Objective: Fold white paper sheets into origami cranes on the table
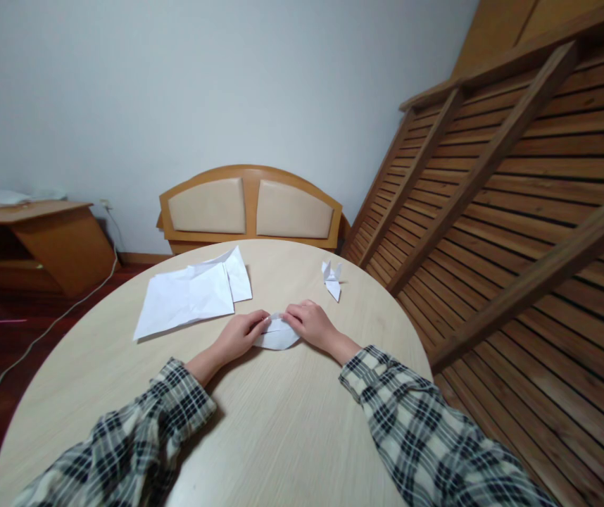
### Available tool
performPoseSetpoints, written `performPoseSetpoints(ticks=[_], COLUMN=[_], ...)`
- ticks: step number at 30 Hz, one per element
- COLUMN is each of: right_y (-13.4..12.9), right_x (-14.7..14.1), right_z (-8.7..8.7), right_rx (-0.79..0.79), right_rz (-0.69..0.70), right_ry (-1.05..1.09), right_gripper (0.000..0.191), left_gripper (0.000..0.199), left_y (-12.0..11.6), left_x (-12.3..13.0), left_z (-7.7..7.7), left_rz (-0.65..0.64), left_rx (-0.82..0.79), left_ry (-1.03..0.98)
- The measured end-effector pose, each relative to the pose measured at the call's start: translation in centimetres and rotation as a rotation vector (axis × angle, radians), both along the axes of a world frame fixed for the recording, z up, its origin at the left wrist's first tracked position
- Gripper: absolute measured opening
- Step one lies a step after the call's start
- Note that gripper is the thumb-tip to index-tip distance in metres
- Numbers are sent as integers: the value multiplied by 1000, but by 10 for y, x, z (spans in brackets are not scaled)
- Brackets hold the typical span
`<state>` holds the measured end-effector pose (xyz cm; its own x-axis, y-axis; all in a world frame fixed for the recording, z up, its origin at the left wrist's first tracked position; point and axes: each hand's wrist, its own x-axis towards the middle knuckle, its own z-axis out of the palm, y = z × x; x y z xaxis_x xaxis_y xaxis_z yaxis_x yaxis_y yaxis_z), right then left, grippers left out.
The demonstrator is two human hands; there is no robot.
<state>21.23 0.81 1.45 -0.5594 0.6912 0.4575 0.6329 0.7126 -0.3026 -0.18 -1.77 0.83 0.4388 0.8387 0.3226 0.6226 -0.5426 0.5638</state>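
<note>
A small folded piece of white paper (pixel 279 335) lies on the round table (pixel 281 429) between my two hands. My left hand (pixel 239 334) grips its left end, thumb and fingers closed at the edge. On the other side, my right hand (pixel 312 325) is closed on the upper right part of the paper, its fingers bent over the edge. The parts of the paper under my fingers are hidden. Beyond my right hand stands a small folded paper figure (pixel 332 282) with pointed tips.
Several white paper sheets (pixel 186 299) lie overlapping at the table's back left. A wooden headboard (pixel 250 204) stands behind the table. Slatted wood panels (pixel 518 211) lean along the right. A wooden cabinet (pixel 64 243) and a white cable (pixel 43 341) are at left.
</note>
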Motion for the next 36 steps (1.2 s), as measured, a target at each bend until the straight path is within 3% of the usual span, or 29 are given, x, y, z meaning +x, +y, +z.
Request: performPoseSetpoints(ticks=[5, 11, 21, 30, 36], right_y=[0, -2, -1, 2, 1], right_x=[-1, -2, -3, -3, -1], right_z=[-2, 0, -1, -4, -3], right_rx=[-246, -335, -523, -534, -376], right_rz=[0, 12, 80, 66, 38], right_ry=[219, 276, 301, 274, 188], right_gripper=[33, 30, 27, 24, 25], left_gripper=[33, 32, 22, 23, 38], left_y=[-4, -1, 1, 1, 1], left_x=[6, 6, -2, -3, -2], left_z=[3, 2, -3, -1, 4], left_rz=[27, 49, 100, 121, 211], left_rx=[-3, 42, 220, 246, 256], left_ry=[-38, -13, 323, 438, 438])
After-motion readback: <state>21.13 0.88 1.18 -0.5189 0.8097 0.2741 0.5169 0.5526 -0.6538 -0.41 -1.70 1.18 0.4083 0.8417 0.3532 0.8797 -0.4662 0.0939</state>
